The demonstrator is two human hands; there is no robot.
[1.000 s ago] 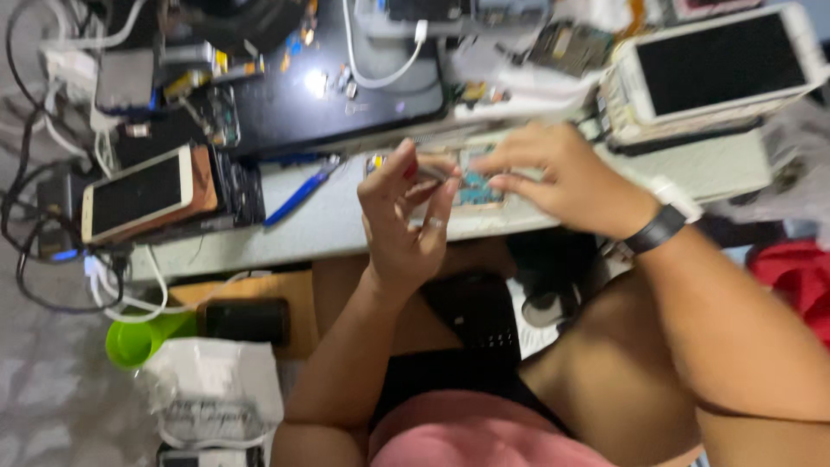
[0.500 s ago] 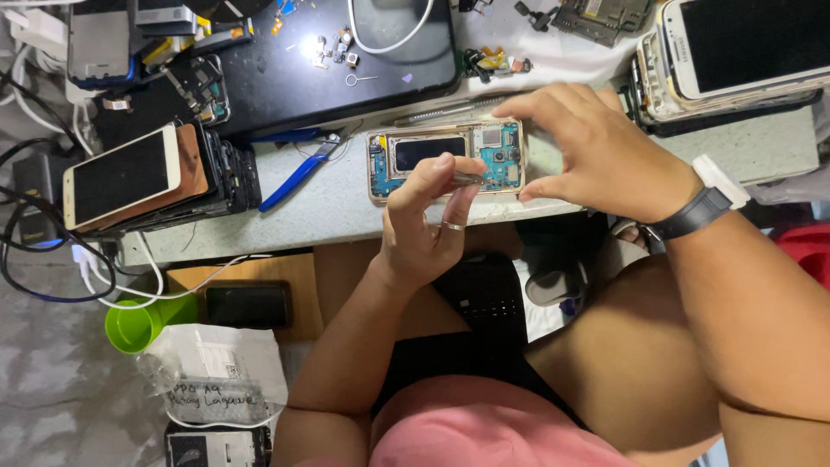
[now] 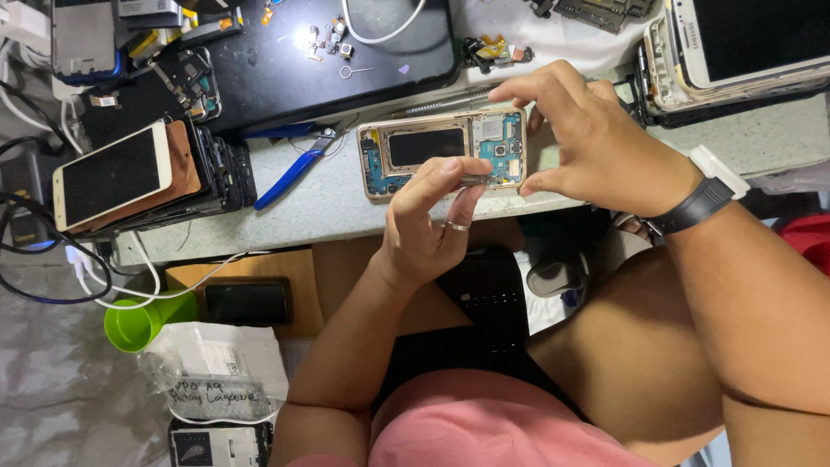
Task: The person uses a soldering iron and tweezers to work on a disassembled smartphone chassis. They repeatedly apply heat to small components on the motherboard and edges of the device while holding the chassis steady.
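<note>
Both hands pinch the open phone point(image 3: 443, 153): your right hand point(image 3: 596, 143) steadies its end, your left hand point(image 3: 428, 225) grips its edge.

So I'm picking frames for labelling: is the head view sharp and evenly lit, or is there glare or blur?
Head view: sharp on the opened phone and both hands, left hand, right hand; even light, soft shadows; small glint on the black mat; no motion blur.
</note>
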